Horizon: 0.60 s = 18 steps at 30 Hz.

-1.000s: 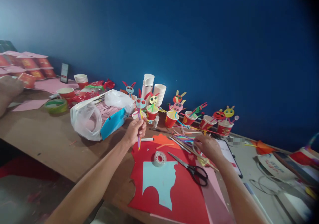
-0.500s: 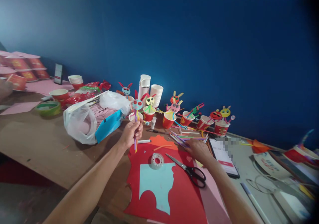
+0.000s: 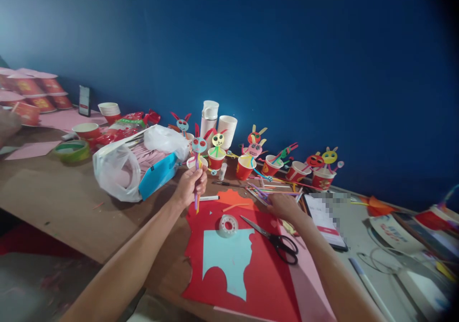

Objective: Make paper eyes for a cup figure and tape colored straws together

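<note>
My left hand (image 3: pixel 191 187) is closed around the stems of a bunny-faced puppet (image 3: pixel 199 144) with a light blue face and red ears, held upright. Purple and yellow stems stick out below the fist. At the pile of coloured pipe cleaners (image 3: pixel 258 191), my right hand (image 3: pixel 285 206) reaches down with its fingers bent over a purple one; its fingertips are partly hidden. Below lie black-handled scissors (image 3: pixel 283 248), a tape roll (image 3: pixel 228 225) and a cut light blue sheet (image 3: pixel 229 255) on red paper (image 3: pixel 265 288).
Paper cups with bunny figures (image 3: pixel 245 166) line the wall. A plastic bag (image 3: pixel 116 174), green tape (image 3: pixel 71 151) and stacked cups (image 3: pixel 109 112) are on the left. A phone (image 3: pixel 324 221) lies right. Another person's hand (image 3: pixel 9 122) shows at far left.
The view has shifted slightly. My left hand still holds the puppet, and my right hand stays at the pipe cleaners, where the purple one has changed position a little.
</note>
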{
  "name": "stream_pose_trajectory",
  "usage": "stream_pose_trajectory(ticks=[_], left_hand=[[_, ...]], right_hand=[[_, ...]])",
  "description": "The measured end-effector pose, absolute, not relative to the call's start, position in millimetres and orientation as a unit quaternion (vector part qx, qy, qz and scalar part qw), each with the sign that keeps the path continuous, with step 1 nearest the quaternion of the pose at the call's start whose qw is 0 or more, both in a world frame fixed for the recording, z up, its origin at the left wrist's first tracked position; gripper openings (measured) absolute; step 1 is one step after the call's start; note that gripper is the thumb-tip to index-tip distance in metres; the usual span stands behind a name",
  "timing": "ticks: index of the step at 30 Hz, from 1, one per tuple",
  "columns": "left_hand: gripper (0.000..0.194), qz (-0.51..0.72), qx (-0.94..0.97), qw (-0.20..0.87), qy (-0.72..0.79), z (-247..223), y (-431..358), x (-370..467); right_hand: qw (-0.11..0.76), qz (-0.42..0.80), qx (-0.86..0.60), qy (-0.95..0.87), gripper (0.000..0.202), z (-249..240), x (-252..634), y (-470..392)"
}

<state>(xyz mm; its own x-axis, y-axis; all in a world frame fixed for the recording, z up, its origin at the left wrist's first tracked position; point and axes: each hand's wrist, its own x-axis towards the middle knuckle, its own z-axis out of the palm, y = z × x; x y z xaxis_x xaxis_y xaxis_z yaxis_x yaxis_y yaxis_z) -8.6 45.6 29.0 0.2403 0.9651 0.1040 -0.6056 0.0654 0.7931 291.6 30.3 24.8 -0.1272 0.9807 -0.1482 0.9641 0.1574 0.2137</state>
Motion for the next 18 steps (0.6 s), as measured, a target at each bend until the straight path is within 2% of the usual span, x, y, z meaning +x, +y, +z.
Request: stream_pose_trajectory(ticks=[2,4,11,18], left_hand=[[0.023,0.57,0.377,0.689,0.24,29,46,-9],[0.023,0.571,0.375,0.69,0.238,29,46,-9],[0.022,0.572,0.37,0.693,0.236,29,47,-10],[0.021,0.571,0.371,0.69,0.243,30,46,-10]], right_hand=[[0.133,0.031,0.641,0.756,0.056,25,290,32],[0.14,0.032,0.63,0.763,0.055,25,289,34],[0.165,0.051,0.604,0.778,0.021,25,300,54],[0.157,0.077,0.613,0.77,0.024,22,314,74]])
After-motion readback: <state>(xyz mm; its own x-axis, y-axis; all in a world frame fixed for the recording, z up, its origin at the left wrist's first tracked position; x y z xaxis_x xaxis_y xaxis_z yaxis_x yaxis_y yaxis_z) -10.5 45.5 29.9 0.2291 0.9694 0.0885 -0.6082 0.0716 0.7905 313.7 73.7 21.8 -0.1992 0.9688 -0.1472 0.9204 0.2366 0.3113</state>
